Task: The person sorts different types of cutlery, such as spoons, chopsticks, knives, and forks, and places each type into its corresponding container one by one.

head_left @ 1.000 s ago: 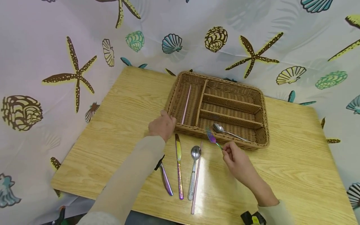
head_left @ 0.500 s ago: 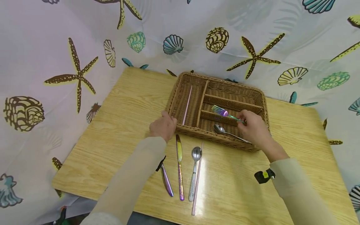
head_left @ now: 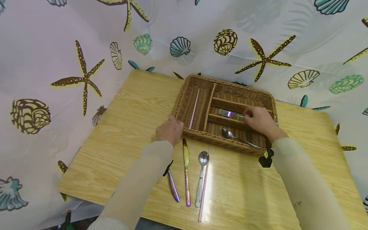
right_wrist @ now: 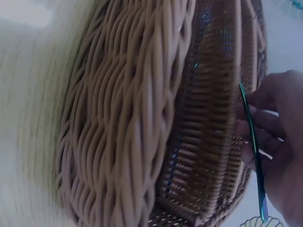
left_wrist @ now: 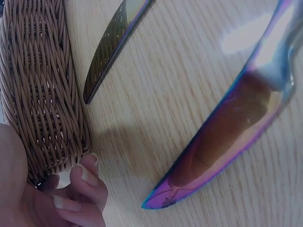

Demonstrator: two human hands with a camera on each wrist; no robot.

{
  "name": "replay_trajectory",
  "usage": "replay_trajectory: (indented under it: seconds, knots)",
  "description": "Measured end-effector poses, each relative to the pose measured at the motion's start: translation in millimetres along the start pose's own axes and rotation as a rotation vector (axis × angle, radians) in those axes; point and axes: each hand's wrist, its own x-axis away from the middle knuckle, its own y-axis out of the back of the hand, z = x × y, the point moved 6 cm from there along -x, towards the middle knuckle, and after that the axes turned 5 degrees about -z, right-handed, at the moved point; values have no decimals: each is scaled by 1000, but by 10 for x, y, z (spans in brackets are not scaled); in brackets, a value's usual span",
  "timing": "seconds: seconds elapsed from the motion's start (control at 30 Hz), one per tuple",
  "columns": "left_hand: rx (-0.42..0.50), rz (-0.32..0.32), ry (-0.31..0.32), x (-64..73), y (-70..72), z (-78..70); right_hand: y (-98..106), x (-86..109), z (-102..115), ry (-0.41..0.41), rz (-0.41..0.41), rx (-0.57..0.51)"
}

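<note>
A brown wicker cutlery tray [head_left: 221, 142] with several compartments stands on the table. My left hand [head_left: 170, 130] holds its front left corner, with curled fingertips at the wicker in the left wrist view. Over the tray's right side, my right hand [head_left: 260, 121] pinches a rainbow-coloured fork [head_left: 227, 113] by its handle. The fork's tines lie low in the middle of the stacked right-hand compartments. Its green handle [right_wrist: 256, 146] runs past my fingers in the right wrist view. A metal spoon [head_left: 227, 133] leans in the front compartment, and a pink chopstick [head_left: 194, 108] lies in the long left one.
On the wooden table [head_left: 126, 118], before the tray, lie a gold-bladed knife [head_left: 186, 159], a purple-handled knife [head_left: 173, 187], a spoon with a pale handle [head_left: 203, 158] and another pink chopstick [head_left: 204, 195]. A shell-patterned cloth [head_left: 161, 19] hangs behind the table.
My right hand has carried the fork from in front of the tray, up over the front compartment and down into the middle one. The left hand keeps its hold on the corner.
</note>
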Motion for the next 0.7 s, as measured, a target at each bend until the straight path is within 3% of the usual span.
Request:
replay_trajectory:
  seconds: [0.33,0.7]
  knots:
    - [-12,-4,-10,-1,18,-42,-213,-16,-201,-77,142,3]
    - [90,23,52,-27,-20,27,-353,18,-232,-111,193,37]
